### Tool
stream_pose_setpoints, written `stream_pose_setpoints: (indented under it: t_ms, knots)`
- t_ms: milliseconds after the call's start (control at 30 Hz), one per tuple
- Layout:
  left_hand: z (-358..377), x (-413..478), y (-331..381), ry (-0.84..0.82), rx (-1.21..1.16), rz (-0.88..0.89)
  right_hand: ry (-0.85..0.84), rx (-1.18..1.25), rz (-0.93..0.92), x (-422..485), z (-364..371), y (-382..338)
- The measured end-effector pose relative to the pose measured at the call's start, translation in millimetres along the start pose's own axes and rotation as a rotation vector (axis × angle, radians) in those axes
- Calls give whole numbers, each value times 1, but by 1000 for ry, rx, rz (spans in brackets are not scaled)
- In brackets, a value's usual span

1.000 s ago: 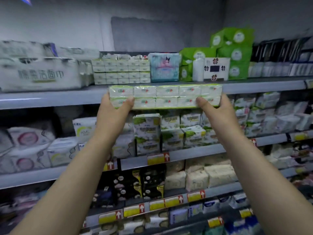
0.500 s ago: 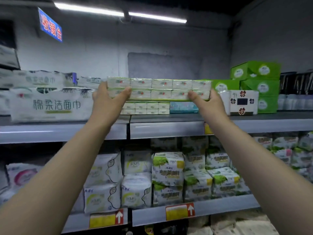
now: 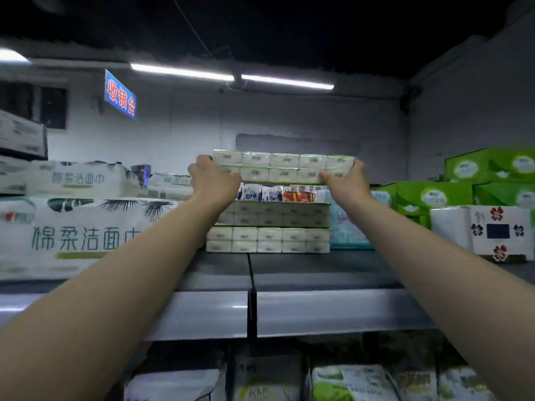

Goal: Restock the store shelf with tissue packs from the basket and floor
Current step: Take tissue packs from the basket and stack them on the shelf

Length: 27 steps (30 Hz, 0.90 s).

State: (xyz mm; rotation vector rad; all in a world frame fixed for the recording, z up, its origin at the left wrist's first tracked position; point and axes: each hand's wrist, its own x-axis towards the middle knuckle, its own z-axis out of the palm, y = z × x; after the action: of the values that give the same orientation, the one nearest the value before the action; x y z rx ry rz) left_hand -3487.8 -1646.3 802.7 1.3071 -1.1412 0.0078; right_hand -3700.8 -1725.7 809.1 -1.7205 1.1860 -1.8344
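Note:
I hold a wide white-and-green tissue pack (image 3: 285,167) level in the air, above the top shelf (image 3: 333,270). My left hand (image 3: 212,180) grips its left end and my right hand (image 3: 346,182) grips its right end. Under it, two matching tissue packs (image 3: 269,227) are stacked on the shelf, with a row of small colourful packs (image 3: 278,193) showing behind their top. The held pack hovers a little above that stack, not touching it. Neither the basket nor the floor is in view.
Large white wipe packs (image 3: 72,235) fill the shelf's left side. A blue patterned pack (image 3: 344,227), a white flowered box (image 3: 498,231) and green boxes (image 3: 463,183) stand at the right. More packs (image 3: 347,383) sit on the shelf below. Bare shelf lies in front of the stack.
Both hands have lifted the tissue pack from the second shelf's height up over the top shelf and pushed it back above the stack. My view tilted upward.

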Motion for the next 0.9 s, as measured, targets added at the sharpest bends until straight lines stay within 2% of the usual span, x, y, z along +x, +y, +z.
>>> stream_pose_setpoints:
  t_ms: [167,300,600,733,900]
  knots:
    - [25,16,-27,-225,310,-61,-168,-171,121,22,25,36]
    - [33,20,-35,-174,175,-80,-155,-190,112,31,32,48]
    - [34,14,-41,-353,585,-77,-190,-271,95,27,36,50]
    - [28,11,-37,-394,649,-71,-205,-409,94,21,34,40]
    - [18,3,-26,-463,671,-61,-345,-608,55,7,15,20]
